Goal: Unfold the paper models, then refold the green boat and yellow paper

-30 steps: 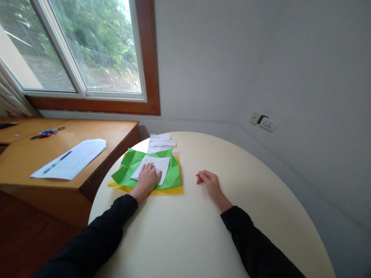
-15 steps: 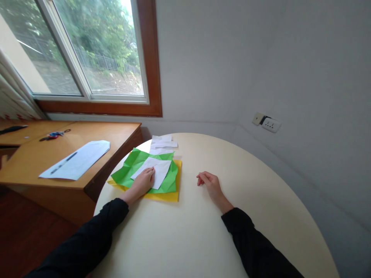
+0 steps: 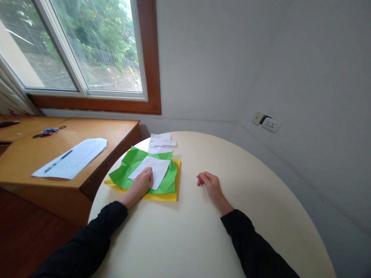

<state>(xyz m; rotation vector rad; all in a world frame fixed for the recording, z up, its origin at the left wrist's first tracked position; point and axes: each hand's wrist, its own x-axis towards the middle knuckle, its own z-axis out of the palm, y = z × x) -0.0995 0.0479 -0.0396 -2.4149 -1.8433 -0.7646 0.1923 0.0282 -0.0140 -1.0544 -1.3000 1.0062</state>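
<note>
My left hand [image 3: 142,182] rests on a small white sheet of paper [image 3: 158,166], its fingers curled in, and I see nothing held in them. The white sheet lies on a larger, creased green paper [image 3: 171,185] whose edges bend up. Beneath the green one, a yellow paper [image 3: 162,197] shows along the front and right side. My right hand [image 3: 213,187] lies on the cream round table [image 3: 179,235] to the right of the papers, touching none of them. Its fingers are curled together with nothing visible in them.
Several white paper pieces [image 3: 159,143] lie behind the green paper, near the table's far edge. On the wooden desk [image 3: 95,125] at left are a white sheet [image 3: 78,158], a dark pen [image 3: 59,160] and scissors [image 3: 49,132]. A wall socket [image 3: 271,124] is at right.
The view has shifted slightly, so the desk and papers appear a little further left. Both hands keep the same pose, the left still on the white sheet.
</note>
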